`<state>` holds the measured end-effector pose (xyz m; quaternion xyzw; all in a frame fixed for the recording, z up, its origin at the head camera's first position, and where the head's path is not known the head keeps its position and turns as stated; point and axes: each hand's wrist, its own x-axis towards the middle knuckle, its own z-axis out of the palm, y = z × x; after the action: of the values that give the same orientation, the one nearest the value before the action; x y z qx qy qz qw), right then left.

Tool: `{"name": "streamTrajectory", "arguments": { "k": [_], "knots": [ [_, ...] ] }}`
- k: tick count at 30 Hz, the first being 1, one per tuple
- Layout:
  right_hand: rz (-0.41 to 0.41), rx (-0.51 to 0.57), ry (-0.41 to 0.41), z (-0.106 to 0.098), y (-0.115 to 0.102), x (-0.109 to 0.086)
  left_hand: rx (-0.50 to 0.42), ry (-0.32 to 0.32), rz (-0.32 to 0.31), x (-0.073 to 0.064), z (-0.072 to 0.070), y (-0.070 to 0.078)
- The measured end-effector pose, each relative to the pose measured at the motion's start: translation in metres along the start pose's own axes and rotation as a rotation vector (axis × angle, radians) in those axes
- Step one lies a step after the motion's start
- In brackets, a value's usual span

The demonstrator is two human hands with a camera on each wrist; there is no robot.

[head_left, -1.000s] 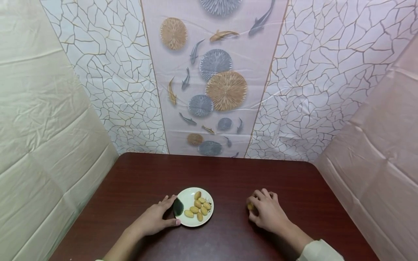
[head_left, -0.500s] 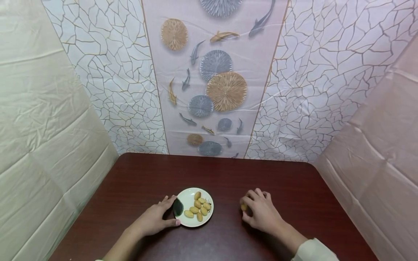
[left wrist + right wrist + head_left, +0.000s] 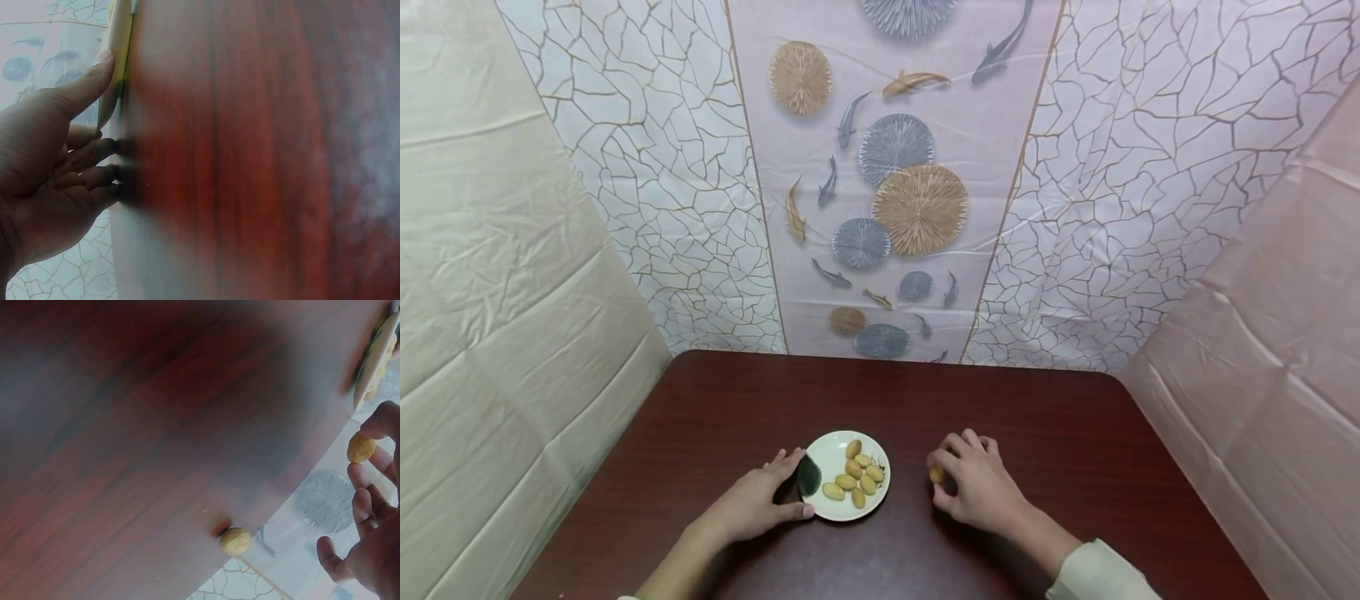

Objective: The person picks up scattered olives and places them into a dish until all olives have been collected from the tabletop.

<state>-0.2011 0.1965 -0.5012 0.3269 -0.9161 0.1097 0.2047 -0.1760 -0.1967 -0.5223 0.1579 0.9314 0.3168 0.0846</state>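
My right hand pinches a yellow date-like fruit between thumb and fingertips, just right of the plate. In the right wrist view the same fruit sits between the thumb and a fingertip, the other fingers loosely bent. My left hand rests at the left edge of a small white plate, thumb and fingers spread along its rim. Several yellow oval fruits lie on the plate, mostly toward its right half. A dark green patch marks the plate's left side.
Another round yellowish fruit lies on the table in the right wrist view; the head view does not show it. The dark red-brown wooden table has rounded far corners. Patterned cloth hangs behind it, with pale cloth at both sides.
My right hand has moved left across the table toward the plate, carrying the fruit. The left hand, the plate and its fruits have stayed in place.
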Motion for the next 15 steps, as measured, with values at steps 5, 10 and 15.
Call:
{"name": "streamTrajectory", "arguments": {
  "k": [5, 10, 15],
  "knots": [
    [-0.011, 0.037, -0.014, 0.001, -0.009, 0.008, -0.001, 0.000, -0.003, -0.001, 0.000, 0.000],
    [-0.027, 0.064, -0.012, 0.001, -0.016, 0.013, -0.001, -0.004, -0.007, 0.001, 0.000, 0.000],
    [-0.025, 0.084, -0.021, 0.001, -0.021, 0.019, 0.000, -0.010, -0.003, 0.001, -0.001, 0.001]
  ]
}}
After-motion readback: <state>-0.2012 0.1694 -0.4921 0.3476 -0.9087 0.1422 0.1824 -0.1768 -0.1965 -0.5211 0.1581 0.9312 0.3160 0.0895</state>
